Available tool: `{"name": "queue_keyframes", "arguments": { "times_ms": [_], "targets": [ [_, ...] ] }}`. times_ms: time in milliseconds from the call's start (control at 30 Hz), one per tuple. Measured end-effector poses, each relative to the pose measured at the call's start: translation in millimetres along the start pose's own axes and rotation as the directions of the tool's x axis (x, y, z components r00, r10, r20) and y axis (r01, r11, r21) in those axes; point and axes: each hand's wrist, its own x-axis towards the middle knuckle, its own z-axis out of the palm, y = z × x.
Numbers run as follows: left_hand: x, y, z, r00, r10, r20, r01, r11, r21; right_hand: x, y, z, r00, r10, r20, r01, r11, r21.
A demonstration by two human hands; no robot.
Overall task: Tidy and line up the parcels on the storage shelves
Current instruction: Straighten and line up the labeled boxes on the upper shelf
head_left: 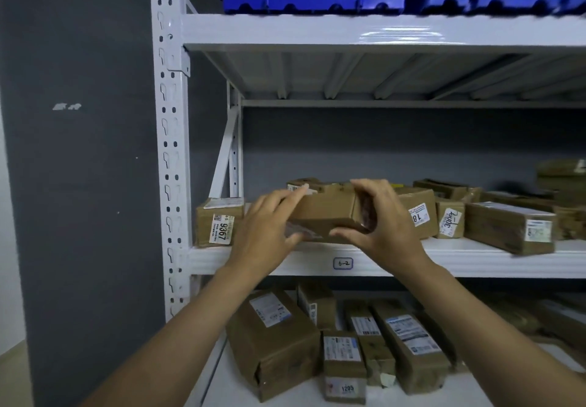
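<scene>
Brown cardboard parcel (326, 213) sits at the front edge of the middle shelf (475, 257), clamped end to end between left hand (266, 235) and right hand (383, 229), thumbs under, fingers over, probably to square it beside the 9367 parcel (218, 226)

Both arms reach forward. The left hand (269, 226) and the right hand (383, 226) hold a box (326, 213), fingers above, thumbs below.

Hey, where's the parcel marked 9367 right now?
In the head view, the parcel marked 9367 sits at the left end of the middle shelf, beside the white upright, just left of the left hand gripping the held box.
</scene>
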Motion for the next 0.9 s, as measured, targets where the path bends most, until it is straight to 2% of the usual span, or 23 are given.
{"name": "queue_keyframes", "arguments": {
  "times_ms": [67, 233, 367, 467, 600, 700, 800, 900],
  "targets": [
    [0.4, -6.0, 1.7, 0.999, -0.029, -0.03, 0.027, 0.998, -0.051, -2.1, -1.6, -0.4, 0.999, -0.027, 0.046, 0.027, 1.0, 0.007],
    [-4.1, -29.6, 2.0, 0.982, -0.183, 0.033, 0.182, 0.912, -0.367, -7.7, 11.9, -5.3, 0.983, 0.102, 0.153, -0.102, 0.995, -0.011],
    [-7.9, -28.2, -2.4, 0.973, -0.216, 0.08, 0.228, 0.863, -0.451, -13.7, 9.5, 3.2, 0.979, 0.109, 0.173, -0.116, 0.993, 0.033],
    [-10.4, -20.8, -10.7, 0.967, -0.231, 0.108, 0.253, 0.811, -0.528, -14.4, 3.1, 11.7, 0.968, 0.167, 0.189, -0.182, 0.981, 0.065],
    [-13.6, -14.8, -18.5, 0.976, -0.187, 0.115, 0.219, 0.837, -0.501, -16.3, -1.2, 19.4, 0.929, 0.224, 0.294, -0.281, 0.944, 0.17],
    [-14.8, -18.0, -19.1, 0.978, -0.133, 0.158, 0.186, 0.901, -0.393, -15.4, -3.0, 25.9, 0.886, 0.246, 0.393, -0.361, 0.898, 0.25],
    [-17.6, -31.8, -17.3, 0.97, -0.086, 0.226, 0.154, 0.941, -0.301, -10.1, 3.8, 39.1, 0.897, 0.245, 0.367, -0.328, 0.927, 0.183],
    [-20.6, -58.0, -14.9, 0.955, -0.13, 0.267, 0.169, 0.977, -0.127, -2.5, 10.0, 52.2, 0.894, 0.248, 0.372, -0.298, 0.951, 0.08]
  ]
}}
